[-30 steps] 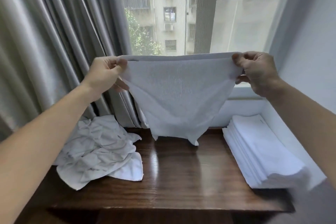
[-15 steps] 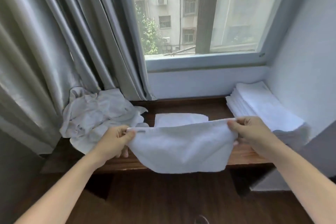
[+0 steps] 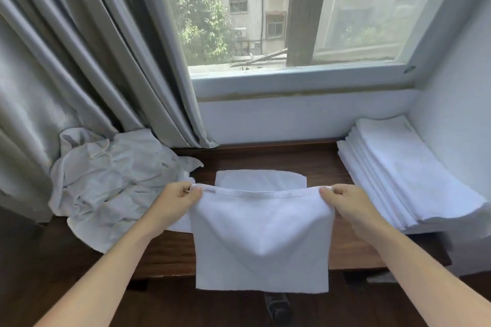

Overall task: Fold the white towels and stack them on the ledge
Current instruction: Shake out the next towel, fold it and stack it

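A: What are the hands doing?

B: The left hand (image 3: pixel 175 200) pinches one top corner of a white towel (image 3: pixel 261 241) and the right hand (image 3: pixel 345 203) pinches the other. Each grip is closed tight on the hem, thumb over curled fingers, so the top edge runs nearly straight between them.

A: And the rest of that towel?

B: It hangs down in front of the dark wooden ledge (image 3: pixel 265 156), its lower edge below the ledge's front lip. The far part (image 3: pixel 260 180) lies flat on the wood, showing just beyond the held edge at 12 o'clock from it.

A: Anything holding other towels?

B: No baskets or bins that I can see. At 9 o'clock from the held towel sits a crumpled heap of unfolded towels (image 3: pixel 111 178), resting on the ledge and pushed against the grey curtain (image 3: pixel 79 61). At 3 o'clock, against the white wall (image 3: pixel 457 87), is a neat stack of folded towels (image 3: pixel 403 175), several layers deep, its near end overhanging the ledge a little.

A: Do the hands touch either pile?

B: The left hand is just beside the heap; whether it touches I cannot tell. The right hand is clear of the stack.

A: Behind all this?

B: A window (image 3: pixel 292 8) at 12 o'clock, with a building and a tree outside.
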Demonstrator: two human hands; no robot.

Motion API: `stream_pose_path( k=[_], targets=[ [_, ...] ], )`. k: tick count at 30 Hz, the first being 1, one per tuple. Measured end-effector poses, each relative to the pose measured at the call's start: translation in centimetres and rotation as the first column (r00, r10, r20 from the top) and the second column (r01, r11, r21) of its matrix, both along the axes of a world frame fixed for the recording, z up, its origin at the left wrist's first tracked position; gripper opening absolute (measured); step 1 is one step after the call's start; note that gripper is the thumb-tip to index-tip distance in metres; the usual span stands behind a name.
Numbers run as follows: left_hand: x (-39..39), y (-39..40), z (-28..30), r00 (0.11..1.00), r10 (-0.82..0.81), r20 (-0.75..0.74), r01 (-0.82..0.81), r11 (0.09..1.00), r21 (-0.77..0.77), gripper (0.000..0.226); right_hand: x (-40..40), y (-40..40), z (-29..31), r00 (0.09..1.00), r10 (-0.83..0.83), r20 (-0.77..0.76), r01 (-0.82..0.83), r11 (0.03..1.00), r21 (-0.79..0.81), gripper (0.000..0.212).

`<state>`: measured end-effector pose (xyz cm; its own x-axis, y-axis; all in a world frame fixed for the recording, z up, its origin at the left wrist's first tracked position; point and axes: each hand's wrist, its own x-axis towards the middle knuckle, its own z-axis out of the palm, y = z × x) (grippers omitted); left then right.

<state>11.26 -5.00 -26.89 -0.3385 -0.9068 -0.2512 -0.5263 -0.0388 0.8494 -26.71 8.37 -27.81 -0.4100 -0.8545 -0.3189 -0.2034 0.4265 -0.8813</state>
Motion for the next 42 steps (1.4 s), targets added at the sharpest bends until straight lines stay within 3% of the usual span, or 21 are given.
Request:
stream_pose_path(
  k=[3,6,10,13,17,21,24,28,30,37,39,42],
  targets=[
    [-2.5,-5.7,-2.5,0.999,0.047,-0.001,-0.047,0.999,-0.006,0.051,-2.1,-6.0,-2.6,0.999,-0.038,-0.021,0.038,0.999,0.022,0.039],
    [-5.6,-9.9,-6.1,0.994,0.086,0.07,-0.088,0.996,0.016,0.039,-3.6,-11.0,-6.8,0.998,-0.061,0.002,0.061,0.989,0.136,0.042],
    [-9.4,-12.8,-11.2,0.976,0.122,0.178,-0.124,0.992,-0.001,0.046,-4.2,-14.8,-12.0,0.989,-0.144,-0.046,0.151,0.954,0.258,0.039],
    [-11.1,-13.0,-13.6,0.924,0.307,0.226,-0.315,0.949,-0.003,0.043,-3.6,-15.3,-13.4,0.976,-0.186,-0.112,0.209,0.946,0.249,0.036],
    [-12.0,-13.6,-15.3,0.847,0.459,0.268,-0.495,0.865,0.082,0.038,-2.5,-16.0,-14.3,0.988,-0.13,-0.079,0.147,0.951,0.272,0.033],
    [-12.2,-14.1,-15.7,0.843,0.497,0.205,-0.535,0.817,0.216,0.035,-1.9,-16.4,-14.3,0.992,-0.119,-0.032,0.123,0.956,0.268,0.035],
    [-11.9,-14.3,-15.5,0.827,0.547,0.127,-0.552,0.75,0.364,0.016,-2.0,-15.7,-14.0,0.98,-0.198,-0.028,0.199,0.955,0.222,0.033],
    [-11.2,-13.9,-15.2,0.813,0.574,0.097,-0.554,0.713,0.429,0.019,-2.7,-14.9,-13.3,0.924,-0.342,0.17,0.306,0.929,0.208,0.024],
    [-10.9,-13.6,-14.8,0.826,0.561,0.053,-0.532,0.747,0.399,0.021,-2.9,-14.6,-12.8,0.914,-0.318,0.25,0.275,0.942,0.191,0.02],
    [-9.3,-10.1,-10.9,0.911,0.39,-0.134,-0.384,0.921,0.068,0.045,-2.5,-12.2,-9.6,0.927,-0.243,0.286,0.253,0.967,0.004,0.008],
    [-8.4,-8.7,-9.5,0.913,0.357,-0.195,-0.363,0.932,0.006,0.048,-2.5,-10.9,-8.2,0.911,-0.235,0.34,0.265,0.963,-0.044,0.011],
    [-6.7,-6.7,-7.2,0.857,0.385,-0.343,-0.398,0.917,0.036,0.041,-2.6,-8.9,-5.4,0.911,-0.194,0.364,0.254,0.959,-0.124,0.022]
  ],
)
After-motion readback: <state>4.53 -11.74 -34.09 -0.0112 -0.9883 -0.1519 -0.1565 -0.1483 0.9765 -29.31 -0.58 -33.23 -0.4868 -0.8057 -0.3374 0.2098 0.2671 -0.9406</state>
